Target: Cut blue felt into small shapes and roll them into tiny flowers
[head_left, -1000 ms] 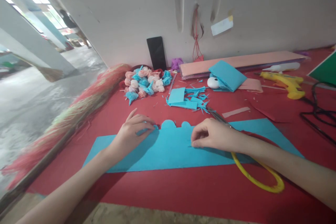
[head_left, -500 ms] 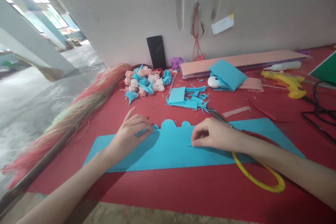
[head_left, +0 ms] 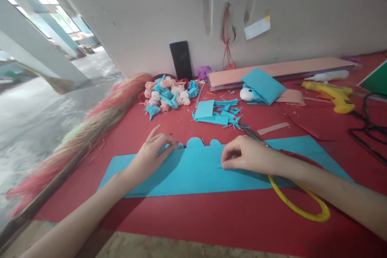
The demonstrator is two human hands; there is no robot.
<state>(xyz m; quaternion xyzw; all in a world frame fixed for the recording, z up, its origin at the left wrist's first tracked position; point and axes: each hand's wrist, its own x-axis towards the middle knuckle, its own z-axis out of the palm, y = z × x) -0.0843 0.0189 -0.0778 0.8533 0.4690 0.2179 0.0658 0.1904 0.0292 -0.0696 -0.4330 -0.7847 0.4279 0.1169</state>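
A long blue paper strip (head_left: 187,173) lies across the red tabletop under both hands. Along its far edge sit rounded blue paper pieces (head_left: 195,142). My left hand (head_left: 155,149) is over the strip's left part, with thumb and forefinger closed at a small blue paper piece (head_left: 180,145) by that edge; the other fingers are raised. Over the right part, my right hand (head_left: 242,153) pinches a thin dark sliver (head_left: 219,167), whose tip shows above the paper; its kind is unclear. Beneath my right forearm lie scissors with a yellow handle (head_left: 298,209), partly hidden.
Paper flowers (head_left: 166,93) are heaped at the back left, near a leaning black phone (head_left: 181,60). Blue scraps (head_left: 211,115) and a folded blue paper pack (head_left: 263,86) lie behind the strip. At right are a yellow glue gun (head_left: 332,94) and a black cable (head_left: 367,125).
The fingers of my left hand have shifted slightly at the strip's far edge. My right hand keeps its pinch in the same place. The view has moved a little.
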